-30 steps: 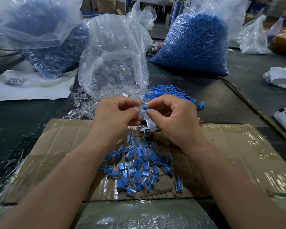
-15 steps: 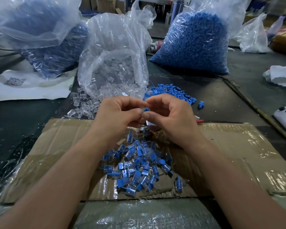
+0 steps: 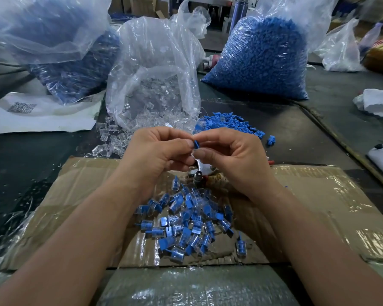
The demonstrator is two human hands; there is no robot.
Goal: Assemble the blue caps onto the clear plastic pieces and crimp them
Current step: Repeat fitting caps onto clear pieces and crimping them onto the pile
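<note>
Left hand (image 3: 157, 155): fingers curled, thumb and forefinger pinching the blue cap (image 3: 196, 144) from its left side.
Right hand (image 3: 232, 157): fingers curled, forefinger and thumb pinching the same cap from the right; fingertips of both hands meet.
Clear piece: hidden inside the pinch, cannot tell.
Finished pieces (image 3: 186, 224): heaped below the fingers, between the wrists, on the cardboard (image 3: 318, 195).
Loose blue caps (image 3: 228, 124): just beyond the right fingers.
Loose clear pieces (image 3: 111, 140): beyond the left knuckles, spilling from the clear bag (image 3: 155, 62).
Metal tool (image 3: 199, 173): directly under the fingertips, mostly covered.
</note>
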